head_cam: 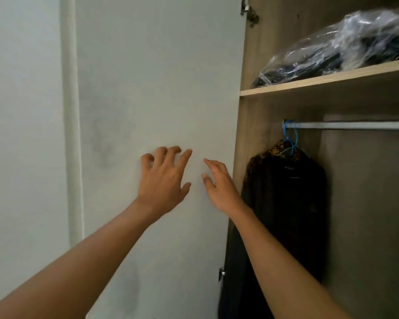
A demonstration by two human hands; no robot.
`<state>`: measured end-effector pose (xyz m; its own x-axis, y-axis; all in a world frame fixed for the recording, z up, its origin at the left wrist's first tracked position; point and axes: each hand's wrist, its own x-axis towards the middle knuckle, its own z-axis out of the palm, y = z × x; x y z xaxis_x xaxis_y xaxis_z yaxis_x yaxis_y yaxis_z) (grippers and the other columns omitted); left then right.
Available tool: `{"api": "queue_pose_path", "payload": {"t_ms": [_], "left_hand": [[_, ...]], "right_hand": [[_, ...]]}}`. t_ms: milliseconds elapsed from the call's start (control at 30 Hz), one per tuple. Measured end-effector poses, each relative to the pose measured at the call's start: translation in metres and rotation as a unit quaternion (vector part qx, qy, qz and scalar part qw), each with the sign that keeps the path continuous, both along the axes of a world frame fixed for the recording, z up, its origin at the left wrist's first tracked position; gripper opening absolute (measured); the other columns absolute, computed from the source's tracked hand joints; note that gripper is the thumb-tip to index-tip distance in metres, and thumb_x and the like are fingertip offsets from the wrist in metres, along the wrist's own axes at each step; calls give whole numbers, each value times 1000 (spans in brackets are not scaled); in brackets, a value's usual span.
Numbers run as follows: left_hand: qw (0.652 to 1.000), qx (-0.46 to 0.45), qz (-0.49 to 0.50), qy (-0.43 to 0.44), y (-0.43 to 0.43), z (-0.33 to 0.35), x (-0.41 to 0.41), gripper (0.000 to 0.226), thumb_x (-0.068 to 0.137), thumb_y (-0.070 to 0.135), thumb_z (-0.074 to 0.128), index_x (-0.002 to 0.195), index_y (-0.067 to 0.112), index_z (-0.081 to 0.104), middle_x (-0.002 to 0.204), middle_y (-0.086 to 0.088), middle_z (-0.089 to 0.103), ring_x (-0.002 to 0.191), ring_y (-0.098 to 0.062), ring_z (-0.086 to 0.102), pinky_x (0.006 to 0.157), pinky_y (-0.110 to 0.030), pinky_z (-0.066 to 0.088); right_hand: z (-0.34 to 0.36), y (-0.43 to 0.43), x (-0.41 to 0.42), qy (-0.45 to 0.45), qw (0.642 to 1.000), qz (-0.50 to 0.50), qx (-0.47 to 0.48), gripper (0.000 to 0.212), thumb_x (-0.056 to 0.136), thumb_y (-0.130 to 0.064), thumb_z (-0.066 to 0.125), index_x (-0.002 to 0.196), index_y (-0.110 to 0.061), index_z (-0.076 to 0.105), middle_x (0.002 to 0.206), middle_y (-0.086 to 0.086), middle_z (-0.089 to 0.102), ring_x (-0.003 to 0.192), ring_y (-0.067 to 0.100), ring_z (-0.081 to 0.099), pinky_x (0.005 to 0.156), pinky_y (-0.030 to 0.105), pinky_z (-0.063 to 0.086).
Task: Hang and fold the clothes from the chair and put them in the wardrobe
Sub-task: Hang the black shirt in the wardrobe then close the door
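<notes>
The wardrobe stands open, its white door (159, 77) swung out to the left. Both my hands are raised in front of the door's inner face and hold nothing. My left hand (165, 180) has loosely spread, slightly bent fingers. My right hand (219, 185) is edge-on with straight fingers, close to the door's hinge side. Inside the wardrobe, dark garments (283, 203) hang on blue hangers (290, 139) at the left end of the metal rail (355, 125). The chair and its clothes are out of view.
A wooden shelf (320, 81) above the rail carries a clear plastic bag (343, 42) with dark items inside. The rail runs bare to the right of the hung garments. A white wall (21, 134) lies left of the door.
</notes>
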<state>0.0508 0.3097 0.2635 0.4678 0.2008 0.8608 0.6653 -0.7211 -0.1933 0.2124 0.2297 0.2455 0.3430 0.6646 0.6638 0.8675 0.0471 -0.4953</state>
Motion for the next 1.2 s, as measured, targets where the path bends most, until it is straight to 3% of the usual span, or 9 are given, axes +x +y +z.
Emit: {"api": "queue_pose_path", "payload": {"t_ms": [133, 267, 400, 533, 733, 867, 1033, 1133, 1200], "left_hand": [[997, 9, 58, -54, 10, -16, -79, 86, 69, 45, 81, 145, 25, 46, 155, -11, 33, 137, -37, 31, 97, -52, 27], [989, -55, 82, -107, 15, -24, -124, 100, 71, 48, 81, 155, 28, 30, 164, -13, 7, 148, -42, 15, 107, -59, 23], [966, -213, -62, -130, 19, -31, -143, 106, 83, 27, 78, 159, 31, 4, 161, -13, 11, 119, -39, 56, 93, -48, 48], [948, -263, -104, -145, 12, -33, -149, 115, 88, 17, 75, 157, 22, -17, 154, -12, 26, 111, -34, 59, 88, -39, 51], [943, -267, -165, -108, -18, -32, -167, 111, 89, 19, 74, 157, 19, -14, 150, -9, 33, 115, -28, 56, 92, -32, 48], [924, -235, -294, -72, -50, -41, -172, 110, 87, 22, 75, 157, 28, -11, 150, -3, 39, 107, -19, 59, 90, -32, 55], [867, -272, -414, -49, -100, -50, -149, 102, 84, 30, 78, 157, 33, 7, 153, 7, 36, 91, -1, 59, 81, -14, 55], [824, -270, -496, -34, -126, -55, -125, 99, 82, 29, 81, 156, 36, 15, 155, 12, 34, 97, -1, 60, 80, -15, 55], [799, -282, -531, -17, -145, -56, -108, 97, 82, 29, 81, 151, 46, 15, 156, 17, 31, 104, -1, 60, 84, -17, 56]], "right_hand": [[-15, 13, -65, -16, 999, 48, 1, 51, 106, -31, 41, 155, -29, 28, 162, -5, 16, 149, 13, 20, 121, 31, 24], [-22, 23, -98, -11, 999, 45, -25, 61, 104, -35, 43, 157, -38, 12, 166, -7, -4, 154, 19, 2, 122, 41, 23], [-20, 23, -100, -7, 998, 28, -58, 66, 104, -35, 43, 158, -37, 3, 166, -7, -9, 154, 20, 0, 122, 43, 22], [-7, 14, -105, 28, 995, 35, -86, 66, 105, -37, 41, 158, -35, 2, 167, -7, -5, 153, 12, 1, 122, 34, 14], [17, -15, -126, 99, 992, 28, -77, 64, 102, -52, 38, 158, -40, 8, 164, -2, 20, 150, 17, 24, 122, 37, 23], [31, -49, -159, 95, 995, 16, -28, 65, 99, -63, 33, 156, -44, 10, 163, -6, 25, 147, 19, 31, 117, 40, 28], [50, -121, -196, 71, 995, 5, 65, 66, 95, -64, 34, 153, -52, 5, 162, -3, 27, 146, 22, 33, 115, 48, 28], [60, -173, -199, -1, 997, -21, 71, 76, 92, -65, 43, 151, -55, -3, 159, -4, 34, 142, 19, 39, 115, 44, 32], [65, -203, -191, -66, 993, -86, 51, 80, 96, -50, 52, 151, -54, -6, 155, -5, 41, 135, 18, 49, 111, 41, 38]]}}
